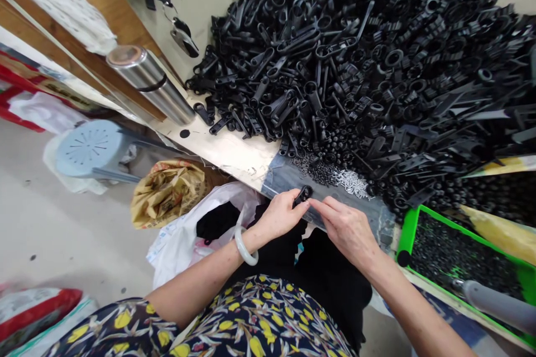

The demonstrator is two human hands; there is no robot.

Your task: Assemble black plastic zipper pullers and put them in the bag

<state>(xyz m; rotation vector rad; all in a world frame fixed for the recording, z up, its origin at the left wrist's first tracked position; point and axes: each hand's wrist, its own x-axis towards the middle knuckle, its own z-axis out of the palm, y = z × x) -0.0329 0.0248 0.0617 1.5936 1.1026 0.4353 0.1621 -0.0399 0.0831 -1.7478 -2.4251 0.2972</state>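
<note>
While pinching black part [302, 195], left hand [281, 215] curled | right hand [347, 230] fingertips pressed on it

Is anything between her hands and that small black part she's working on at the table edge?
Nothing visible. The left hand already pinches the small black part, and the right hand has its fingertips right beside it. The pile of black parts lies farther back.

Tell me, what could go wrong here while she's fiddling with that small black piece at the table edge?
The black piece, pinched between left hand and right hand at the table edge, could slip into the bags below. The tiny metal pins nearby could scatter. The heap of black parts might slide forward.
</note>
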